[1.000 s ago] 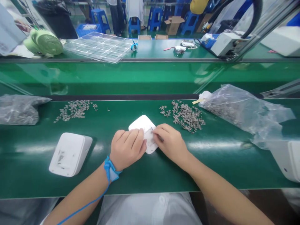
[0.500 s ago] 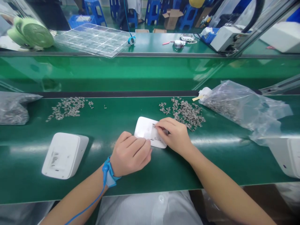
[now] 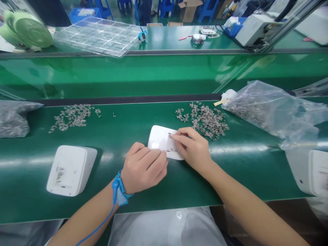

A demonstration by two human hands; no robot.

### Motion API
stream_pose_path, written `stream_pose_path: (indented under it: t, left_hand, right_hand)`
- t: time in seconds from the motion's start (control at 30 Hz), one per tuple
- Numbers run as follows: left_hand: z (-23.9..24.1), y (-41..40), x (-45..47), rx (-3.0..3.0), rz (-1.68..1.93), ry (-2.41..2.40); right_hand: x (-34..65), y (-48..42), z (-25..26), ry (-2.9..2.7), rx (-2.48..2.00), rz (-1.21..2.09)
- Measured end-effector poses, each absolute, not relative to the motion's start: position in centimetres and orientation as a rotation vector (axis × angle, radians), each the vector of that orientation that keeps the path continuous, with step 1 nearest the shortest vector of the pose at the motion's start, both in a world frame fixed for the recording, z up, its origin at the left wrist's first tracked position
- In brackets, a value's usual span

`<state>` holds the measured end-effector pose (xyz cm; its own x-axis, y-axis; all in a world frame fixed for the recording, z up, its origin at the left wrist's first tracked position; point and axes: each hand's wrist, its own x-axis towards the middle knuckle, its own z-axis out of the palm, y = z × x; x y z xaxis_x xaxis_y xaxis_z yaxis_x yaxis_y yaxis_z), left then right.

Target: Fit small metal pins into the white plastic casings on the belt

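A small white plastic housing (image 3: 159,140) lies on the green belt (image 3: 128,130) in front of me. My left hand (image 3: 143,167), with a blue wrist strap (image 3: 118,190), rests curled at the housing's near left edge, fingers pressed against it. My right hand (image 3: 193,148) pinches its fingertips onto the housing's top near a slot; whatever small part it holds is hidden. A heap of small metal parts (image 3: 207,119) lies just beyond my right hand.
A second white housing (image 3: 70,169) sits at left, a third (image 3: 314,172) at the right edge. Another scatter of metal parts (image 3: 71,115) lies at left. Plastic bags of parts (image 3: 271,109) (image 3: 14,118) flank the belt. A clear tray (image 3: 99,34) and green fan (image 3: 25,30) stand behind.
The housing has turned and shifted a little right and away from me. My left hand slid back off its top to the near edge; my right fingertips stay on it.
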<state>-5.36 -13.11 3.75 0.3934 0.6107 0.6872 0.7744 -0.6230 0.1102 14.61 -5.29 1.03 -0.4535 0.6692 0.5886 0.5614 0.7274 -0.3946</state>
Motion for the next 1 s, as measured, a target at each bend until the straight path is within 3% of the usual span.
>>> stream_pose_path:
  t: [0.37,1.0]
  left_hand:
    - [3.82,-13.09,-5.35,-2.443,-1.018,-1.263]
    - [4.01,-13.17,-5.36,-2.461,-0.989,-1.27]
  right_hand:
    - [13.97,-5.35,1.53,-2.124,-1.029,0.231]
    - [14.33,-5.34,0.58,-2.126,-0.917,0.023]
